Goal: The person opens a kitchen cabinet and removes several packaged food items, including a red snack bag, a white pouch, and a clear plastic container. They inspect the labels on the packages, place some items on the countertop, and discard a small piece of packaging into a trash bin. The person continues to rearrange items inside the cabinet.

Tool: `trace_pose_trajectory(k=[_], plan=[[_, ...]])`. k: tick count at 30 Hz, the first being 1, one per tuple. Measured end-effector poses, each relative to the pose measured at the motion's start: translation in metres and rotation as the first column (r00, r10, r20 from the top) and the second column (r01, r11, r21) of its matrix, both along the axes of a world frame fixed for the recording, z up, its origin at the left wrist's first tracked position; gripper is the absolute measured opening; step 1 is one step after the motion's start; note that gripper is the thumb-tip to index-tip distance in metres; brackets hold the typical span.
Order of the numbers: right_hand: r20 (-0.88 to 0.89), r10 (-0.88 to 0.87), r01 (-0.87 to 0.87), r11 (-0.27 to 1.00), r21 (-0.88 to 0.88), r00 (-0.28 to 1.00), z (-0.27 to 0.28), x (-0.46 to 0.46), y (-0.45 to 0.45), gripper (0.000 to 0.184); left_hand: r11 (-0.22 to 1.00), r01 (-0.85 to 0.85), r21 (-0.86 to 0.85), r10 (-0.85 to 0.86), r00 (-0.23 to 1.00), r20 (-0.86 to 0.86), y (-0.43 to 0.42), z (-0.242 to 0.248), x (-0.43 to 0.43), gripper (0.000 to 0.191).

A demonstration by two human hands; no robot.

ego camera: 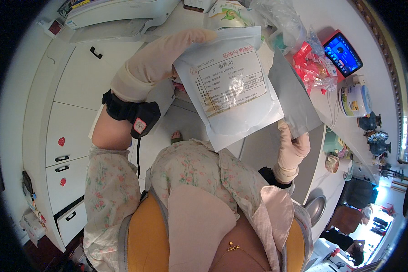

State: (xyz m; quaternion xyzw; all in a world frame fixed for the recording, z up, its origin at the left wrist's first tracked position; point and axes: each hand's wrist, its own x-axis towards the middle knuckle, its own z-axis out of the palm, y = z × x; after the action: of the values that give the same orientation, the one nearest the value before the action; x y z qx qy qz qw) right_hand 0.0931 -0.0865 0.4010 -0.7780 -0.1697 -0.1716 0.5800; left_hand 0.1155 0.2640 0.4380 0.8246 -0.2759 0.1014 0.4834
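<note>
My left hand [163, 57], in a pale beige glove, grips a white sealed pouch [231, 91] by its upper left side. The pouch is tilted towards me, and its front bears a printed label with writing. Some of the left fingers are hidden behind it. A flat silver-grey pouch [292, 91] is pinched at its lower end by my right hand [294, 146], also gloved. The white pouch's right corner lies close to the right fingertips; whether they touch it I cannot tell. A black strapped device [144, 117] sits on my left wrist.
A white printer [122, 13] stands at the far left. Along the right counter are plastic bags [282, 17], a red bag [312, 68], a lit red-framed screen [343, 52], a lidded tub [355, 100] and a metal bowl [315, 209]. White drawers [68, 132] line the left.
</note>
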Motion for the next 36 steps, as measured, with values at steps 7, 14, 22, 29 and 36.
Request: trace_pose_trajectory(k=[7,14,22,29,36], plan=[[-0.02,0.013,-0.013,1.0,-0.005,1.0,-0.002,-0.002,-0.003,0.026,0.997,-0.067,-0.033,0.062,0.991,-0.121,-0.006,0.009,-0.008,0.06],[-0.05,0.007,-0.007,1.0,-0.013,0.999,-0.002,-0.003,-0.004,0.027,0.992,-0.081,-0.096,0.057,0.973,-0.226,-0.009,0.013,-0.012,0.06],[-0.051,0.013,-0.013,1.0,0.01,0.999,0.0,-0.004,-0.001,0.028,0.984,-0.117,-0.137,0.061,0.931,-0.36,-0.009,0.015,-0.015,0.067],[-0.069,0.009,-0.009,1.0,0.004,0.998,0.001,-0.005,-0.001,0.028,0.99,-0.127,-0.056,0.099,0.93,-0.353,-0.005,0.014,-0.015,0.07],[-0.033,0.018,-0.018,1.0,-0.015,0.999,0.001,-0.005,-0.001,0.03,0.993,-0.063,-0.096,0.039,0.972,-0.233,-0.005,0.011,-0.016,0.067]])
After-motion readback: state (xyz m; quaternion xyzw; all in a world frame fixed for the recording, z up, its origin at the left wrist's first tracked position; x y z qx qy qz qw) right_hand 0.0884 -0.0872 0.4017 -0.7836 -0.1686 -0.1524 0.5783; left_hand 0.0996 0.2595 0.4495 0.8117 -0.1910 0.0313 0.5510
